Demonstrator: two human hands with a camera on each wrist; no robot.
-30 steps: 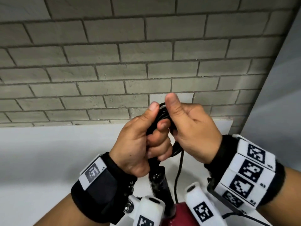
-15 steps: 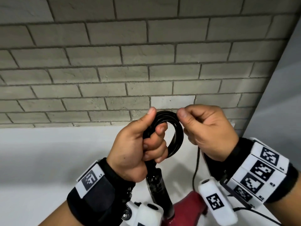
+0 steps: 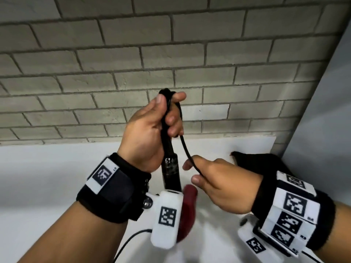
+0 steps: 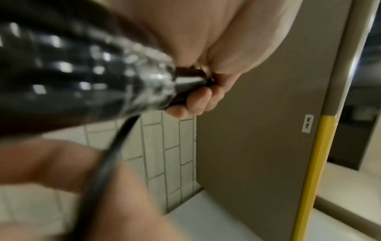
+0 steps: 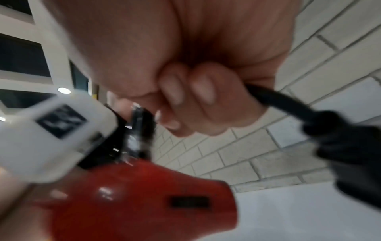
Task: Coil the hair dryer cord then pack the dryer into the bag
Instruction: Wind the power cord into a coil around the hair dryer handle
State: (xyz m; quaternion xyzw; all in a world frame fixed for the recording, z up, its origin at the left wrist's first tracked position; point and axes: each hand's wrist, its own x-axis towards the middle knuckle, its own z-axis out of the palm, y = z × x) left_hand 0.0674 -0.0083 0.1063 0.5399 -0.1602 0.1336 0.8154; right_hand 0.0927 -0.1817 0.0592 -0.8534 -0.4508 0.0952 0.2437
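My left hand (image 3: 161, 120) is raised and grips the black handle end of the hair dryer (image 3: 171, 168) together with the coiled loops of black cord (image 3: 167, 95). The dryer's red body (image 3: 187, 209) hangs below, half hidden by the wrist camera; it fills the bottom of the right wrist view as the red body (image 5: 144, 195). A loose strand of cord (image 3: 185, 147) runs down from the coil to my right hand (image 3: 205, 175), which pinches it lower and to the right. The same cord (image 5: 274, 101) leaves my curled right fingers. A dark bag edge (image 3: 252, 158) shows behind my right hand.
A white tabletop (image 3: 47, 177) lies below my hands, against a grey brick wall (image 3: 133, 63). A grey panel (image 3: 322, 120) stands at the right. More black cord (image 3: 129, 242) trails on the table near the bottom edge.
My left hand rose with the coil and the dryer handle. My right hand left the top of the loop and dropped down to the right, pulling a strand of cord taut.
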